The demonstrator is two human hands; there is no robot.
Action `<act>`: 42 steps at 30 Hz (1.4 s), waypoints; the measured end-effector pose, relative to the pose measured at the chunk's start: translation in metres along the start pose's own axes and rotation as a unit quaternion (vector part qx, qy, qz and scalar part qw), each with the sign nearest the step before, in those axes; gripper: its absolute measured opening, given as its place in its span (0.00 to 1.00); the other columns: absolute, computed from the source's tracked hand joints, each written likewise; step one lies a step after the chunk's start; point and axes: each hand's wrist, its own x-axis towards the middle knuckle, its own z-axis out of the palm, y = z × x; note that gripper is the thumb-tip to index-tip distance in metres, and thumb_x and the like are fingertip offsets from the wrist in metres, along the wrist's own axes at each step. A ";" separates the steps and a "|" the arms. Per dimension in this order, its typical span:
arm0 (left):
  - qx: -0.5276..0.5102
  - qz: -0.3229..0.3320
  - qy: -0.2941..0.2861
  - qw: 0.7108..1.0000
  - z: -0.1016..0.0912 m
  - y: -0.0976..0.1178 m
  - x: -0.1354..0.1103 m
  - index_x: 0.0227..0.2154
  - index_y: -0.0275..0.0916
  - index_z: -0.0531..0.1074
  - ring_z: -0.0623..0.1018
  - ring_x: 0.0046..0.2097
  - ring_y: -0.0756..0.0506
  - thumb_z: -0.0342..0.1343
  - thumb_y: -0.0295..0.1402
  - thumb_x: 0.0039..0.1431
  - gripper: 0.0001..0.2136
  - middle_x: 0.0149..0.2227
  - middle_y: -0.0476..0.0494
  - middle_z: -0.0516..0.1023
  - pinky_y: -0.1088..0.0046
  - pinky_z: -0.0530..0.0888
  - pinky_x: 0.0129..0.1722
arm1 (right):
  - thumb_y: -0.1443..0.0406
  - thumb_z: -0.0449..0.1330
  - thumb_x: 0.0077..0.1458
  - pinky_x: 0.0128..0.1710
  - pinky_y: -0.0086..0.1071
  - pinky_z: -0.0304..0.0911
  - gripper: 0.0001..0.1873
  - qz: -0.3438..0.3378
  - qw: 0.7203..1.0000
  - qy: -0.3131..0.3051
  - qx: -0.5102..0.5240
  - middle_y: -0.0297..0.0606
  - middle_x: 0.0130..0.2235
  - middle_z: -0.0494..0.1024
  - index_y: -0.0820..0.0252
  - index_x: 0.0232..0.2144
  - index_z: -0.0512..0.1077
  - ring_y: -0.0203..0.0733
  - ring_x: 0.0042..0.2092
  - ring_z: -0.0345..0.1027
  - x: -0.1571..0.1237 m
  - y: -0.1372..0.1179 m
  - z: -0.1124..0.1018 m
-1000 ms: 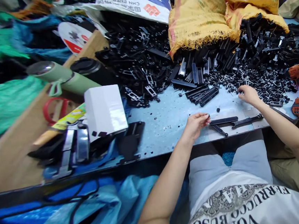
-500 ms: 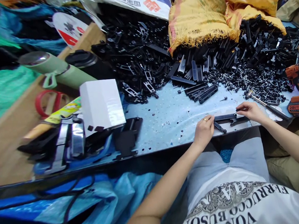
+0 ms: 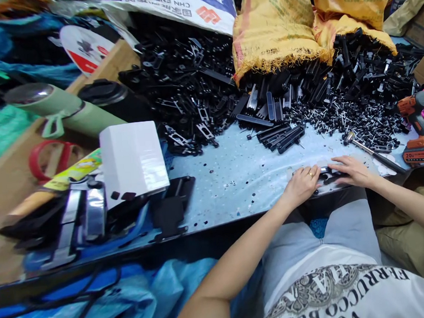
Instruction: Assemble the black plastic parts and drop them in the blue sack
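Observation:
At the table's front edge, my left hand, a ring on one finger, curls closed over one end of a narrow black bar-shaped part. My right hand lies over the other end with its fingers stretched out and a little apart, touching dark parts beneath. Both hands hide much of these pieces, so their exact shape does not show. Just beyond my right hand is a hammer, its metal head pointing away to the left.
Loose screws and black plastic parts are heaped at the back below yellow sacks. A cordless drill stands at right. On the left are a white box, a green bottle and red-handled scissors.
My right hand has gone from a pinch above the bar to lying with fingers stretched over the parts. My left hand has moved slightly right and lower. The view has shifted a little.

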 end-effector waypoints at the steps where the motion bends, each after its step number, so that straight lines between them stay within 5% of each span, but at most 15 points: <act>1: 0.004 -0.019 -0.009 1.000 0.000 -0.001 0.007 0.52 0.33 0.65 0.72 0.50 0.38 0.50 0.40 0.60 0.21 0.49 0.30 0.72 0.62 0.67 0.47 | 0.47 0.56 0.54 0.49 0.40 0.60 0.30 0.019 0.999 0.004 -0.036 0.50 0.50 0.72 0.61 0.50 0.69 0.50 0.50 0.66 -0.003 0.004 -0.001; 6: -0.018 -0.075 -0.026 0.997 -0.021 0.000 0.013 0.28 0.33 0.72 0.74 0.33 0.42 0.42 0.48 0.62 0.23 0.28 0.35 0.74 0.68 0.68 0.34 | 0.38 0.45 0.52 0.32 0.32 0.57 0.34 0.066 0.996 -0.008 -0.058 0.43 0.24 0.71 0.61 0.22 0.69 0.41 0.30 0.66 -0.013 0.005 -0.027; 9: -0.144 -0.011 0.036 0.989 -0.050 0.023 -0.014 0.24 0.38 0.70 0.72 0.27 0.46 0.33 0.49 0.64 0.27 0.22 0.41 0.72 0.71 0.67 0.30 | 0.34 0.42 0.48 0.28 0.31 0.54 0.36 -0.042 0.993 -0.019 0.111 0.37 0.20 0.66 0.58 0.19 0.65 0.37 0.25 0.61 -0.022 -0.021 -0.047; 12: -0.325 0.064 0.120 0.936 -0.073 0.061 -0.037 0.24 0.40 0.69 0.71 0.24 0.49 0.26 0.47 0.65 0.29 0.20 0.45 0.70 0.71 0.68 0.29 | 0.29 0.43 0.40 0.25 0.32 0.55 0.38 -0.108 0.943 -0.023 0.315 0.33 0.18 0.61 0.56 0.23 0.65 0.37 0.22 0.57 -0.027 -0.067 -0.040; 14: -0.386 0.075 0.226 0.891 -0.078 0.084 -0.040 0.26 0.42 0.69 0.70 0.23 0.49 0.25 0.48 0.65 0.28 0.19 0.47 0.68 0.71 0.68 0.28 | 0.28 0.43 0.36 0.24 0.33 0.56 0.39 -0.086 0.907 0.051 0.410 0.31 0.18 0.59 0.54 0.25 0.65 0.37 0.21 0.56 -0.020 -0.101 -0.019; 16: -0.371 0.084 0.355 0.854 -0.074 0.094 -0.037 0.35 0.44 0.71 0.71 0.25 0.48 0.27 0.51 0.63 0.27 0.22 0.48 0.70 0.71 0.70 0.28 | 0.29 0.40 0.40 0.27 0.35 0.60 0.38 -0.042 0.857 0.219 0.465 0.33 0.21 0.62 0.53 0.28 0.64 0.40 0.25 0.60 -0.004 -0.126 0.005; 19: -0.233 0.093 0.435 0.865 -0.059 0.081 -0.031 0.52 0.40 0.65 0.76 0.35 0.45 0.26 0.53 0.62 0.31 0.32 0.42 0.75 0.70 0.72 0.34 | 0.41 0.38 0.56 0.37 0.40 0.63 0.28 -0.023 0.795 0.360 0.488 0.39 0.33 0.69 0.54 0.36 0.65 0.43 0.36 0.65 0.041 -0.133 0.031; 21: -0.096 0.037 0.404 0.909 -0.046 0.057 -0.030 0.57 0.35 0.61 0.76 0.39 0.43 0.27 0.54 0.62 0.33 0.37 0.37 0.75 0.69 0.72 0.36 | 0.50 0.38 0.61 0.42 0.39 0.62 0.23 -0.024 0.843 0.300 0.447 0.41 0.37 0.71 0.56 0.38 0.67 0.43 0.40 0.65 0.077 -0.117 0.037; 24: 0.066 -0.099 0.279 0.953 -0.026 0.014 -0.031 0.55 0.34 0.65 0.76 0.36 0.43 0.34 0.57 0.58 0.35 0.36 0.35 0.75 0.70 0.70 0.34 | 0.57 0.50 0.59 0.46 0.37 0.60 0.15 0.061 0.960 0.150 0.227 0.43 0.42 0.72 0.61 0.41 0.69 0.43 0.45 0.63 0.122 -0.072 0.034; 26: 0.105 -0.139 0.181 0.968 -0.015 -0.010 -0.030 0.52 0.34 0.68 0.75 0.33 0.43 0.38 0.58 0.57 0.35 0.34 0.35 0.75 0.70 0.69 0.33 | 0.64 0.55 0.56 0.46 0.35 0.59 0.11 0.113 0.989 0.053 0.074 0.44 0.42 0.73 0.62 0.41 0.70 0.43 0.45 0.63 0.139 -0.040 0.026; 28: 0.119 -0.138 0.130 0.975 -0.006 -0.026 -0.025 0.52 0.34 0.69 0.75 0.33 0.43 0.41 0.58 0.55 0.34 0.33 0.35 0.75 0.69 0.69 0.33 | 0.70 0.52 0.56 0.46 0.36 0.58 0.12 0.148 0.989 0.022 -0.005 0.48 0.42 0.72 0.65 0.42 0.71 0.45 0.46 0.62 0.150 -0.016 0.013; 31: 0.108 -0.122 0.105 0.981 0.001 -0.040 -0.002 0.51 0.32 0.69 0.74 0.37 0.41 0.45 0.56 0.55 0.33 0.34 0.33 0.74 0.67 0.70 0.36 | 0.69 0.48 0.59 0.47 0.40 0.56 0.16 0.139 0.985 0.079 -0.071 0.54 0.48 0.70 0.66 0.46 0.69 0.49 0.49 0.60 0.178 -0.004 -0.011; 33: 0.098 -0.115 0.085 0.985 0.003 -0.047 0.019 0.49 0.31 0.70 0.74 0.44 0.38 0.49 0.52 0.56 0.29 0.39 0.31 0.74 0.64 0.70 0.42 | 0.69 0.48 0.59 0.48 0.38 0.56 0.16 0.055 0.992 0.048 -0.106 0.51 0.47 0.71 0.64 0.46 0.70 0.47 0.50 0.61 0.210 -0.014 -0.019; 36: 0.110 -0.145 0.058 0.982 0.007 -0.055 0.045 0.51 0.29 0.67 0.64 0.58 0.33 0.52 0.45 0.58 0.25 0.52 0.25 0.68 0.56 0.62 0.55 | 0.72 0.51 0.55 0.44 0.35 0.60 0.13 -0.047 0.986 -0.095 -0.129 0.52 0.43 0.75 0.66 0.39 0.74 0.46 0.46 0.66 0.264 -0.040 -0.015; 42: 0.118 -0.262 0.035 0.957 0.012 -0.061 0.046 0.57 0.23 0.59 0.55 0.63 0.28 0.51 0.49 0.56 0.35 0.60 0.21 0.57 0.51 0.53 0.60 | 0.74 0.60 0.45 0.36 0.32 0.63 0.07 -0.067 0.978 -0.154 -0.123 0.49 0.36 0.77 0.68 0.31 0.75 0.43 0.37 0.71 0.303 -0.067 -0.002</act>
